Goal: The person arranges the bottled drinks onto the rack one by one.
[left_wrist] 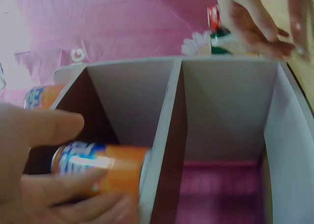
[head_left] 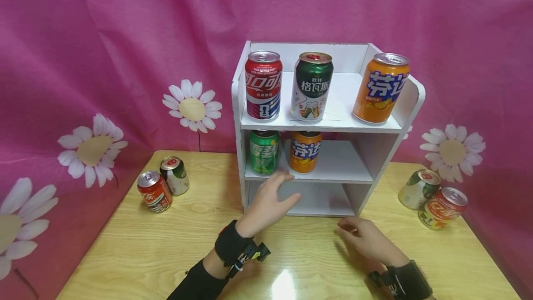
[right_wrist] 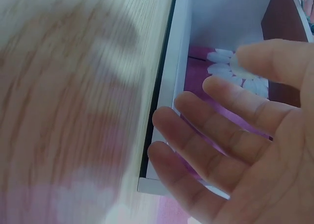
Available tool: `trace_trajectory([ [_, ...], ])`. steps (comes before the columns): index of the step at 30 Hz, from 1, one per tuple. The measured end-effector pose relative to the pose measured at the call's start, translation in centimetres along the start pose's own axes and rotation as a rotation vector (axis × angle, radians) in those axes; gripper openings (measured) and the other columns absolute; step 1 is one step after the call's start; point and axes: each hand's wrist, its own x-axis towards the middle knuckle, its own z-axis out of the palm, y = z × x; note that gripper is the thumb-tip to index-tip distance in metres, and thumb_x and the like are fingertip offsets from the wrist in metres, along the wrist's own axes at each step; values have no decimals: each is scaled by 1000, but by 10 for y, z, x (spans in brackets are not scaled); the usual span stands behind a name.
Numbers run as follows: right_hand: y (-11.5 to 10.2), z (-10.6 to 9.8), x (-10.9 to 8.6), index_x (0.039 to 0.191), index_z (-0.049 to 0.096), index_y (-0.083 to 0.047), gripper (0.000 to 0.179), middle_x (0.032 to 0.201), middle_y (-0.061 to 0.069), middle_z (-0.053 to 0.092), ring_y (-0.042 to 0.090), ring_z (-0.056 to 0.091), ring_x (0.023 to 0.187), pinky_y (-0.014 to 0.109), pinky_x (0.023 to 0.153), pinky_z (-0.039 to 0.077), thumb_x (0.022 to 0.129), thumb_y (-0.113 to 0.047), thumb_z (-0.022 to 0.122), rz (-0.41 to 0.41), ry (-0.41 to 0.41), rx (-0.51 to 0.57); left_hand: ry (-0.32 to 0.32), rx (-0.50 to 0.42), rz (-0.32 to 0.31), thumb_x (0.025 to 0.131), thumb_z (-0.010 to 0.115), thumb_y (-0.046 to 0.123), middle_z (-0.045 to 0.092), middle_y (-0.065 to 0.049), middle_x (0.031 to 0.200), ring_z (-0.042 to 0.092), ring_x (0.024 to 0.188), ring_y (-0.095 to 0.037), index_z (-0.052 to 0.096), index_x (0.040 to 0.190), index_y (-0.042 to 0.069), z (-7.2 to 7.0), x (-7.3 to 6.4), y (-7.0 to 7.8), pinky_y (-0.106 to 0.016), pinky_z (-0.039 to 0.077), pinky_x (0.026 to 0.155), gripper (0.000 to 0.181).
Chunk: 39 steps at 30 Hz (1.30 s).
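So the left hand [head_left: 269, 203] is reaching further forward than the right, thumb held well away from the fingers, nothing pinched between them. Left forearm comes up at a slant, black sleeve [head_left: 200, 282] ending just short of the black wrist strap [head_left: 230, 243]. Right hand [head_left: 370, 240] sits lower and well apart from the left, also holding nothing, fingers loosely bent. The right wrist cam shows its palm, with four slightly spread fingers [right_wrist: 223, 140] and the thumb [right_wrist: 274, 62] apart from them. Right wrist's strapped too, fwiw.
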Motion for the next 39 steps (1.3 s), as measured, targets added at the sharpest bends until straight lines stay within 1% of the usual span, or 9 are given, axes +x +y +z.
trace_trajectory([
  [4,1,-2,-3,102,65,0,14,98,9,66,20,62,88,31,72,52,90,-3,58,-36,13,-16,-75,-21,24,93,61,21,60,-10,119,53,113,-24,61,118,4,-15,-18,-14,-41,44,94,30],
  [9,5,-5,-7,97,65,-3,17,97,6,66,17,61,88,31,71,52,84,6,58,-85,39,-44,-144,5,-48,95,58,23,65,-3,105,59,102,-21,66,109,8,-35,-36,-38,-41,47,88,22],
  [13,11,-8,-12,86,63,-10,23,90,0,64,10,58,82,28,66,49,82,11,57,-144,49,-33,-194,47,-120,96,56,26,65,2,96,60,95,-18,67,102,8,-56,-48,-59,-39,48,81,22],
  [18,24,-10,-20,69,57,-18,40,85,-1,65,7,58,80,26,63,48,73,21,51,-275,75,0,-157,72,-232,96,56,29,66,1,98,60,95,-19,67,102,10,-83,-56,-79,-39,49,77,23],
  [21,32,-13,-26,66,54,-20,43,83,-1,65,6,58,78,25,62,47,73,22,49,-279,85,19,-93,86,-279,96,55,30,65,-3,104,59,100,-22,67,106,11,-95,-52,-90,-41,48,81,25],
  [24,39,-19,-34,71,58,-17,39,86,1,66,6,56,78,25,61,45,83,17,46,-165,52,44,-48,74,-309,97,53,29,64,-7,109,57,104,-25,66,109,10,-103,-48,-102,-44,46,85,26],
  [29,48,-33,-44,84,59,-10,27,78,-1,56,10,50,72,28,62,40,102,-13,39,209,41,-13,-25,47,-338,98,51,30,63,-8,110,56,104,-25,65,112,9,-108,-40,-117,-45,45,86,29],
  [33,64,-47,-53,88,60,-6,43,78,5,56,20,53,74,35,66,42,104,-36,33,403,86,-90,3,75,-348,98,51,33,63,-10,111,57,103,-26,64,114,7,-107,-33,-122,-45,45,86,33],
  [39,84,-71,-74,96,62,2,62,83,13,62,33,58,81,44,70,45,99,-52,32,577,85,-133,39,90,-392,98,49,36,62,-13,114,57,103,-29,62,118,6,-103,-22,-128,-46,45,86,38],
])
